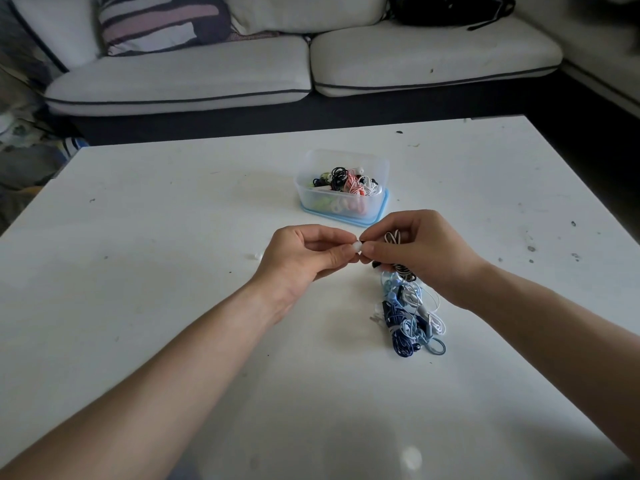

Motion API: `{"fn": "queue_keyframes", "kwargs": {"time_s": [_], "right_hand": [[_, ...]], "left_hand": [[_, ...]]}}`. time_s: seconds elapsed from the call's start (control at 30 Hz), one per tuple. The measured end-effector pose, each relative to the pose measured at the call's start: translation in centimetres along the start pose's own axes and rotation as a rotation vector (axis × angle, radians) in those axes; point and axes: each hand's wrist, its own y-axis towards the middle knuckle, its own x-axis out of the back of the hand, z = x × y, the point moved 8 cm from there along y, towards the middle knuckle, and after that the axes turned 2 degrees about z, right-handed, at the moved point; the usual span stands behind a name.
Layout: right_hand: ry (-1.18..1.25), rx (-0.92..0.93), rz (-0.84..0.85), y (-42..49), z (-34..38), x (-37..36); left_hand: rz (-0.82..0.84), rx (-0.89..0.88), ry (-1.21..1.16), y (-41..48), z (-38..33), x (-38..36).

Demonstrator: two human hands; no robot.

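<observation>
My left hand (304, 258) and my right hand (422, 251) meet above the middle of the white table (173, 306). Between their fingertips sits a small white earbud tip (357, 247), pinched from both sides. My right hand also holds a coiled black-and-white striped earphone cable (398, 258), whose loops show in its palm and hang below it. Under that hand lies a pile of blue, white and dark-blue earphone cables (410, 320) on the table.
A clear plastic box (343, 188) on a blue lid, filled with several coiled earphones, stands just beyond my hands. A tiny white piece (255, 256) lies left of my left hand. A white sofa (242, 74) with a striped cushion runs behind the table.
</observation>
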Motion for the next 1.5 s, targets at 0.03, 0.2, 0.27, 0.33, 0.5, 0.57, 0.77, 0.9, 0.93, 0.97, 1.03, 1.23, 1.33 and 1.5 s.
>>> {"fn": "queue_keyframes", "kwargs": {"time_s": [0.03,0.2,0.27,0.33,0.5,0.57,0.77,0.9,0.93,0.97,1.03,1.23,1.33,1.5], "right_hand": [[-0.017,0.008,-0.001,0.0,0.2,0.0],[-0.013,-0.027,0.011,0.0,0.1,0.1],[0.005,-0.043,0.023,0.0,0.0,0.0],[-0.003,-0.037,0.026,-0.1,0.1,0.0],[-0.070,0.011,-0.036,-0.2,0.3,0.0],[-0.119,0.019,-0.069,-0.2,0.3,0.1],[-0.011,0.008,-0.010,-0.2,0.2,-0.1],[0.079,-0.009,0.048,0.0,0.0,-0.3],[0.087,-0.014,0.060,0.0,-0.1,-0.3],[0.092,-0.021,0.071,0.1,-0.2,-0.3],[0.102,-0.034,0.090,0.1,-0.5,-0.4],[0.153,-0.065,0.124,0.1,-0.8,-0.7],[0.153,-0.083,0.119,0.1,-1.2,-0.7],[0.153,-0.109,0.093,0.1,-1.7,-0.9]], "left_hand": [[0.000,0.004,0.000,0.0,0.0,0.0],[0.024,0.016,-0.016,0.1,-0.1,-0.1],[0.027,0.015,-0.012,0.0,-0.2,-0.1],[0.028,0.017,0.002,-0.1,-0.1,-0.1],[-0.039,0.001,0.119,-0.4,-0.4,0.0],[-0.052,-0.005,0.135,-0.5,-0.2,-0.1],[-0.044,-0.002,0.048,-0.4,0.0,-0.1],[-0.020,-0.010,0.028,-0.3,-0.4,0.0],[-0.011,-0.011,0.028,-0.3,-0.4,-0.1],[-0.004,-0.009,0.032,-0.3,-0.4,-0.1],[0.000,-0.003,0.039,-0.3,-0.3,-0.2],[0.008,-0.031,0.088,-0.6,-0.7,-0.3],[0.006,-0.059,0.147,-0.5,-0.9,-0.3],[0.029,-0.078,0.204,-0.2,-0.8,-0.1]]}}
